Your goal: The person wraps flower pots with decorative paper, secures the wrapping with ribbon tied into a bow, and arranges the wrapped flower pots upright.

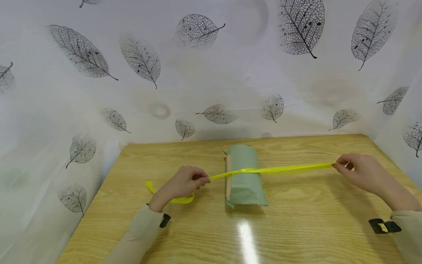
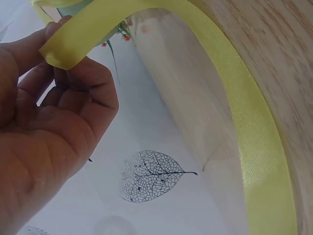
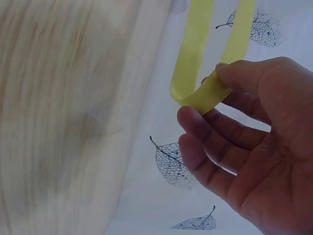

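A sage-green wrapped bundle with a pale strip down its left side lies on the table. A yellow satin ribbon crosses its middle, stretched out to both sides. On the left, my left hand pinches the ribbon between thumb and fingers, and a loose tail curls away past that hand. Farther out on the right, my right hand pinches the other side. There the right wrist view shows the ribbon doubled into a loop at the fingertips. Small red bits show beside the bundle.
The wooden table has its back edge against a pale cloth printed with dark leaves. That cloth also hangs at both sides. Black straps are at both wrists, by the beige sleeves.
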### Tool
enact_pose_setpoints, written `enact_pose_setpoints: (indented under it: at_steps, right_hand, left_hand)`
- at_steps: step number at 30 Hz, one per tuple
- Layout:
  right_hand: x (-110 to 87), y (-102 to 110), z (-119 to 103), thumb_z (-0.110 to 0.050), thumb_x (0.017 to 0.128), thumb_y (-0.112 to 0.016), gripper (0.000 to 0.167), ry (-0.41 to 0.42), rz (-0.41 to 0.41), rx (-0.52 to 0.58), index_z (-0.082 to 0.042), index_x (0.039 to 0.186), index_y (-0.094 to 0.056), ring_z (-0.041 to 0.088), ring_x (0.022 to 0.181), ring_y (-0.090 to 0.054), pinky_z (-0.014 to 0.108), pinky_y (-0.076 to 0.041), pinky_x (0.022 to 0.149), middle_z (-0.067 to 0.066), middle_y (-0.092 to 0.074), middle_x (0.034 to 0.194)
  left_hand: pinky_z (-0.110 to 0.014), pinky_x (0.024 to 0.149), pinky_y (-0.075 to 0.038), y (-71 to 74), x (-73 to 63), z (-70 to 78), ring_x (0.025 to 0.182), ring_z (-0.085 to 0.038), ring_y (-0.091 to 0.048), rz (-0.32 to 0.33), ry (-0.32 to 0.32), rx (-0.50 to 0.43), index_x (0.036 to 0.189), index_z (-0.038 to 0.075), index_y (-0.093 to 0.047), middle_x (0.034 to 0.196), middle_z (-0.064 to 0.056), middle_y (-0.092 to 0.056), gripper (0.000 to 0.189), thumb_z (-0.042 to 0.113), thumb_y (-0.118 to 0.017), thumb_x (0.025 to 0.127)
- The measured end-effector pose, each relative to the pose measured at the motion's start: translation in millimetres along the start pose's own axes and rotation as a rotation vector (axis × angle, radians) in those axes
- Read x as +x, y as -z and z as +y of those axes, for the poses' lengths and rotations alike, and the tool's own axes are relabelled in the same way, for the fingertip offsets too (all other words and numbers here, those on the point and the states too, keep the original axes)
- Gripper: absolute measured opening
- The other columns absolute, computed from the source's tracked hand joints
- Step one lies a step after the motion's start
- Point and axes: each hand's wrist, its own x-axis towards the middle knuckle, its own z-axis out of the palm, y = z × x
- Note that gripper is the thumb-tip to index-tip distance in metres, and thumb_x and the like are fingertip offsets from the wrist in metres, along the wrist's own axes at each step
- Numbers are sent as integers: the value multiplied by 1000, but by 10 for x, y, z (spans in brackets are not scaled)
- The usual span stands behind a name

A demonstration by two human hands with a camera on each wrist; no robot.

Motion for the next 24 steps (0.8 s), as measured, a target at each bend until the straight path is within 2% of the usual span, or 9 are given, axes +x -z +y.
enact_pose_setpoints:
  at_steps: [3, 8, 10, 16, 21, 24]
  right_hand:
    - [-15, -11, 35, -11, 94, -71, 8, -20, -43, 2, -5, 96, -75, -3, 67, -55, 25, -44, 54, -1, -72, 82]
    - [-9, -21, 38, -13, 97, -69, 12, -51, -127, 6, -3, 100, -75, 12, 73, -64, 27, -47, 56, 4, -74, 87]
    - [-6, -13, 35, -11, 96, -69, 11, -53, -136, -8, -2, 99, -75, 17, 72, -66, 28, -48, 56, 5, -75, 86]
    - [-19, 24, 70, -3, 96, -65, 8, -49, -128, -27, 3, 97, -71, 20, 68, -66, 32, -49, 56, 10, -73, 82]
    - [-37, 47, 76, -2, 94, -65, 21, -72, -133, -26, 9, 112, -65, 30, 76, -69, 41, -54, 60, 35, -63, 112]
    - [-15, 11, -41, 0, 92, -67, 27, -20, -86, -11, 7, 117, -64, 28, 77, -69, 36, -54, 60, 36, -59, 122]
  left_hand:
    - [-23, 59, -48, -3, -8, -11, 67, -11, -58, 4, 5, 8, 105, 7, -77, 84, -10, -72, 19, 19, -62, 103]
    - [-23, 60, -49, -8, -11, -18, 67, -10, -58, 14, 2, 18, 105, 7, -77, 84, -9, -72, 19, 19, -62, 103]
    - [-23, 60, -49, -4, -7, -13, 67, -10, -58, 20, -4, 22, 105, 7, -77, 84, -9, -72, 19, 19, -62, 103]
    - [-23, 60, -50, 1, 2, 9, 68, -10, -59, 31, -17, 36, 106, 6, -77, 86, -9, -73, 20, 20, -62, 103]
    - [-24, 61, -51, -8, 3, 14, 69, -13, -61, 36, -12, 16, 107, 6, -76, 88, -10, -73, 22, 21, -62, 104]
    - [-24, 61, -52, -10, 6, 12, 71, -17, -63, 47, -9, -9, 107, 5, -76, 88, -11, -73, 23, 22, -61, 104]
